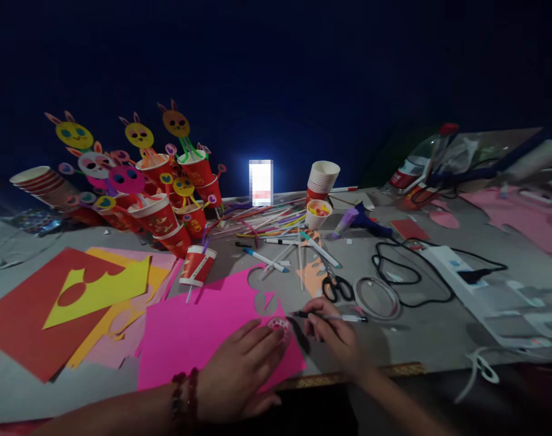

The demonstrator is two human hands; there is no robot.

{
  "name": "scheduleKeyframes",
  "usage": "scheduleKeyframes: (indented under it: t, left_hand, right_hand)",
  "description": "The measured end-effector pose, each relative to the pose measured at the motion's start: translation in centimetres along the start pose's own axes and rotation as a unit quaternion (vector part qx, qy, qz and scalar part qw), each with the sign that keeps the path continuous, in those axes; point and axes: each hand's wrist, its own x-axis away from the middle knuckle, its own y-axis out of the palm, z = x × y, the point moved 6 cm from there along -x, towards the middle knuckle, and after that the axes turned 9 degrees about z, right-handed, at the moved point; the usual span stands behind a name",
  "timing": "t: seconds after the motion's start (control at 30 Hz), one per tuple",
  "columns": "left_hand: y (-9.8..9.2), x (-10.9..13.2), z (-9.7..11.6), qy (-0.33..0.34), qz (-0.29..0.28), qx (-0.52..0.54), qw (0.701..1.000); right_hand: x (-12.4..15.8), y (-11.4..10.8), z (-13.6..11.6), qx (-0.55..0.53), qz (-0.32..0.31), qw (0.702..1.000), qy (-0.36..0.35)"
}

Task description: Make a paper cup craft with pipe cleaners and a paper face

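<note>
My left hand [242, 366], with a beaded bracelet on its wrist, lies flat with fingers stretched over a bright pink sheet of paper [189, 327]. Its fingertips rest on a small round ring with a pale pattern [279, 326], partly covered by them. Round holes are cut in the sheet's far right corner, beside a small pink paper scrap [269, 299]. My right hand [328, 327] is closed around a pen [348, 317], whose dark tip points left toward the ring, near the sheet's right edge. Black-handled scissors [337, 289] lie just beyond that hand.
Behind stand red paper cups with rabbit faces [160, 215], loose pipe cleaners [267, 221] and a cup of small yellow pieces [319, 213]. Coloured paper [53, 303] lies left. Right are a tape roll [376, 298], a black cable [416, 301], a power strip [485, 297] and a bottle [414, 165].
</note>
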Motion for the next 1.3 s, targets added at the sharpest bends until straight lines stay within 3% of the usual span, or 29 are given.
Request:
scheduleKeyframes:
  t: [0.17, 0.43, 0.57, 0.83, 1.3]
  left_hand:
    - [-0.3, 0.0, -0.1, -0.007, 0.013, 0.018, 1.000]
    - [-0.7, -0.1, 0.2, 0.023, 0.019, -0.044, 0.999]
    - [-0.4, 0.2, 0.3, 0.042, 0.006, -0.054, 0.998]
    - [-0.4, 0.2, 0.3, 0.034, -0.004, -0.064, 0.997]
    - [-0.8, -0.1, 0.1, 0.023, -0.005, -0.038, 0.999]
  right_hand:
    - [0.0, -0.2, 0.3, 0.002, 0.010, 1.000, 0.007]
    - [-0.7, -0.3, -0.6, -0.011, 0.030, 0.999, 0.040]
    - [-2.2, 0.3, -1.8, 0.024, -0.029, 0.999, 0.022]
    - [-6.0, 4.3, -3.9, 0.088, -0.143, 0.983, -0.070]
    - [-7.6, 7.8, -5.0, 0.133, -0.304, 0.933, -0.139]
